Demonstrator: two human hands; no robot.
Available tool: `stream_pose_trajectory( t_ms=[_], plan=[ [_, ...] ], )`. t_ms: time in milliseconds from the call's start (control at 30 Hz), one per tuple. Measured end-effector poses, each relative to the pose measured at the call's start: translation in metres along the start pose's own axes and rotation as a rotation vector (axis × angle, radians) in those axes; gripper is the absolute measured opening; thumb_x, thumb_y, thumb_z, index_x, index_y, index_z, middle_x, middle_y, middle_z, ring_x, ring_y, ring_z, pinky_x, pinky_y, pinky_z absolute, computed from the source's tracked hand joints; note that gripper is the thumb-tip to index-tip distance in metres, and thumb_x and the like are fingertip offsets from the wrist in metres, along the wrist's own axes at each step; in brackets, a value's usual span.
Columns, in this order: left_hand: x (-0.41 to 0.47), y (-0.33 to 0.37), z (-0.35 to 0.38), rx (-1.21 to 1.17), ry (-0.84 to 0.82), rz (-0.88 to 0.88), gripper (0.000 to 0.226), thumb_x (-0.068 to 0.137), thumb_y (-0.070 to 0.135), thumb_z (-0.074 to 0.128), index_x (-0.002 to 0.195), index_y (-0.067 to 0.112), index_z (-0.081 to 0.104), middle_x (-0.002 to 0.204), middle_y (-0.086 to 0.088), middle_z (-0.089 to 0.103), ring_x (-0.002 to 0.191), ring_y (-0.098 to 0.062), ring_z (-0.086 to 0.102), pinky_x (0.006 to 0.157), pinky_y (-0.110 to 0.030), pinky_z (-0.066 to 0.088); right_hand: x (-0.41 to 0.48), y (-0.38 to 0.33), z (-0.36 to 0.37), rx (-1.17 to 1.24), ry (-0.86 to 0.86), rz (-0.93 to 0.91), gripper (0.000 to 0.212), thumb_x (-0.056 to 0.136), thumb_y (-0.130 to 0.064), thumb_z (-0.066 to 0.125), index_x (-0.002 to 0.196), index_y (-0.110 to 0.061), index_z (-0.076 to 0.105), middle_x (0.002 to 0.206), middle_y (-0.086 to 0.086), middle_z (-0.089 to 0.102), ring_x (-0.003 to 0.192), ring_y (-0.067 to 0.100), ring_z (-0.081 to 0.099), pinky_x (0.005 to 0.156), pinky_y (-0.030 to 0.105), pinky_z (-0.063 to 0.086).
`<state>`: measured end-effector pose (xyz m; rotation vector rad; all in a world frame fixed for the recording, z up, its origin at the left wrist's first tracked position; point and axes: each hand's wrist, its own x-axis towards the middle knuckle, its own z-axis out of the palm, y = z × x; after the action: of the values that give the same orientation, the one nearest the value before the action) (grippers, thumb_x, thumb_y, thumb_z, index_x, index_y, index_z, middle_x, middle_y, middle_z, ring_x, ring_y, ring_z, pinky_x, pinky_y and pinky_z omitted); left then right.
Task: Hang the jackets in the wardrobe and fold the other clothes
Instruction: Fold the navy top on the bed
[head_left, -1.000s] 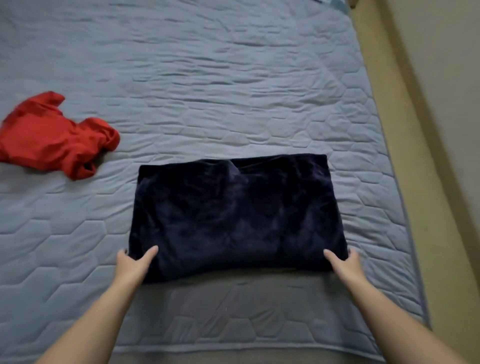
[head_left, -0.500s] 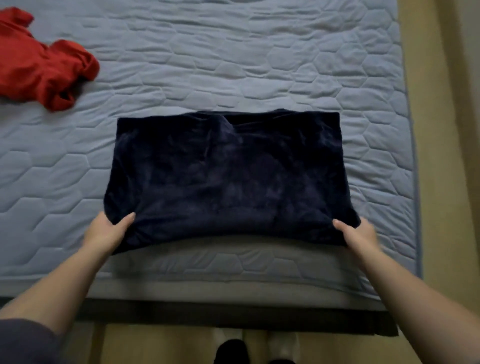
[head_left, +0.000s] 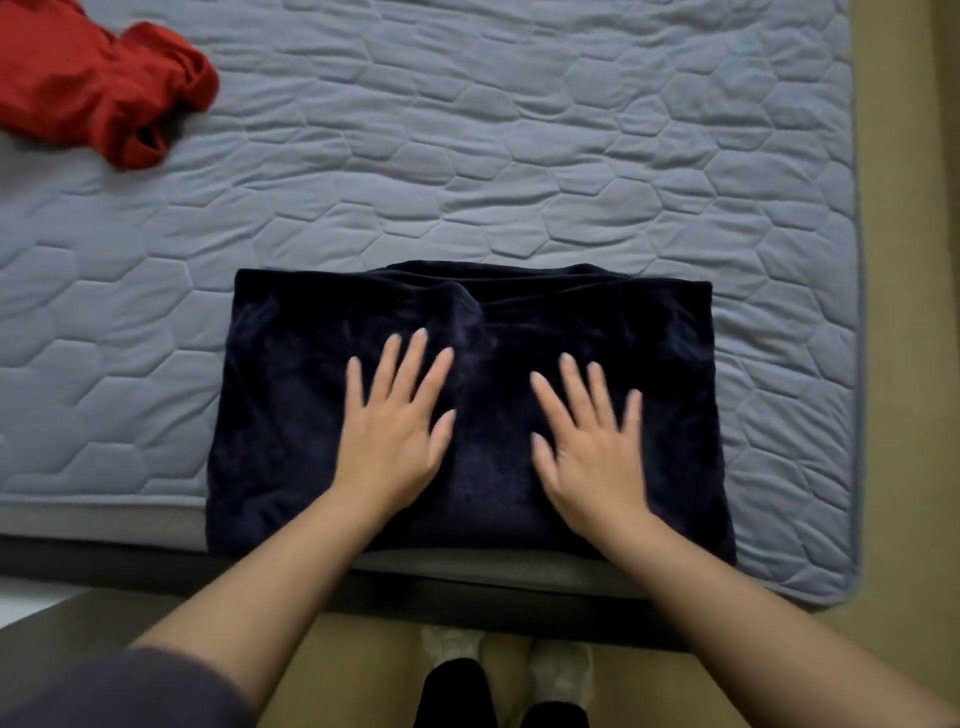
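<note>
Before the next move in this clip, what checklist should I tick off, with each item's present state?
1. The left hand lies flat on the navy garment: ok.
2. The right hand lies flat on it too, fingers straight: ok.
3. The navy garment is folded into a rectangle: ok.
4. The navy garment lies wholly on the bed: not ok, its near edge hangs over the bed's side.
5. The red garment is folded: not ok, it lies crumpled at the far left.
6. The jackets hang in the wardrobe: cannot tell, neither is in view.
</note>
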<state>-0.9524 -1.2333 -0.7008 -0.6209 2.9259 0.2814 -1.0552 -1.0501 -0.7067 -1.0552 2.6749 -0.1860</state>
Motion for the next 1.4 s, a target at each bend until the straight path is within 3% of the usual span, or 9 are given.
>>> stream_pose_trajectory(
  t_ms=[100,300,467,633,767,900,1100,1267,1400],
  plan=[
    [0.040,-0.012,0.039,0.112,-0.115,-0.023,0.064,0.092,0.054,0.021,0.151,0.030,0.012,0.160,-0.005,0.003,0.147,-0.027,0.001,0.113,-0.057,0.001,0.046,-0.004,0.038,-0.102,-0.146,-0.055,0.060,0.095,-0.051,0.028,0.151,-0.037,0.010,0.161,-0.002,-0.003,0.148,0.025,-0.005,0.112,0.060,-0.003],
    [0.069,-0.057,0.072,0.258,-0.171,-0.002,0.072,0.087,0.066,0.017,0.149,0.031,0.019,0.159,-0.006,0.013,0.145,-0.029,0.010,0.111,-0.059,0.001,0.082,0.028,0.069,-0.218,-0.175,0.068,0.067,0.088,-0.063,0.018,0.150,-0.039,0.010,0.161,-0.002,0.006,0.148,0.021,0.001,0.111,0.059,-0.007],
    [0.089,-0.083,0.026,0.208,0.008,0.060,0.069,0.088,0.049,0.047,0.148,0.019,0.029,0.154,-0.011,0.027,0.143,-0.033,0.021,0.109,-0.064,0.003,0.104,0.061,0.020,-0.188,-0.035,-0.015,0.058,0.093,-0.042,0.046,0.145,-0.021,0.036,0.155,0.000,0.029,0.145,0.024,0.021,0.110,0.064,0.002],
    [0.135,-0.106,-0.013,0.274,-0.027,0.107,0.036,0.085,0.032,0.064,0.110,0.007,0.057,0.103,-0.014,0.062,0.101,-0.032,0.058,0.108,-0.056,0.020,0.132,0.091,-0.015,-0.273,-0.013,-0.027,0.051,0.088,-0.026,0.059,0.136,-0.013,0.047,0.130,0.013,0.053,0.122,0.031,0.047,0.111,0.060,0.013],
    [0.143,-0.113,-0.017,0.276,-0.114,0.282,0.022,0.091,0.033,0.056,0.096,0.012,0.054,0.098,-0.009,0.066,0.094,-0.027,0.063,0.086,-0.040,0.037,0.148,0.104,-0.022,-0.298,-0.087,0.037,0.043,0.090,-0.034,0.057,0.128,-0.016,0.049,0.123,0.010,0.054,0.120,0.029,0.047,0.111,0.059,0.009],
    [0.152,-0.121,-0.010,0.256,0.093,0.153,0.014,0.092,0.017,0.056,0.088,0.003,0.057,0.081,-0.020,0.065,0.076,-0.035,0.063,0.105,-0.054,0.026,0.162,0.111,-0.022,-0.324,0.081,0.179,0.016,0.088,-0.013,0.052,0.102,-0.006,0.057,0.103,0.017,0.060,0.103,0.035,0.052,0.109,0.055,0.019],
    [0.128,-0.063,0.014,0.008,0.055,-0.239,0.055,0.092,0.015,0.041,0.145,0.012,0.028,0.154,-0.014,0.022,0.145,-0.026,0.011,0.112,-0.062,-0.002,0.140,0.054,-0.001,-0.093,0.082,0.295,0.059,0.090,-0.019,0.046,0.146,-0.015,0.027,0.158,0.008,0.015,0.146,0.027,0.009,0.111,0.062,-0.002],
    [0.036,-0.014,0.021,-0.150,0.070,0.007,0.063,0.089,0.044,0.035,0.148,0.024,0.028,0.158,-0.006,0.018,0.146,-0.024,0.013,0.111,-0.059,0.007,0.058,-0.016,0.015,0.084,0.051,-0.107,0.062,0.090,-0.042,0.038,0.149,-0.026,0.026,0.159,0.002,0.017,0.147,0.026,0.011,0.111,0.059,0.009],
    [0.009,-0.048,0.049,0.106,-0.104,0.106,0.059,0.089,0.049,0.030,0.144,0.030,0.036,0.154,-0.009,0.027,0.141,-0.030,0.028,0.109,-0.063,0.020,0.057,-0.004,0.048,-0.121,-0.200,-0.087,0.058,0.096,-0.054,0.026,0.150,-0.038,0.012,0.160,-0.003,-0.001,0.148,0.025,-0.004,0.114,0.059,0.000]
  ],
)
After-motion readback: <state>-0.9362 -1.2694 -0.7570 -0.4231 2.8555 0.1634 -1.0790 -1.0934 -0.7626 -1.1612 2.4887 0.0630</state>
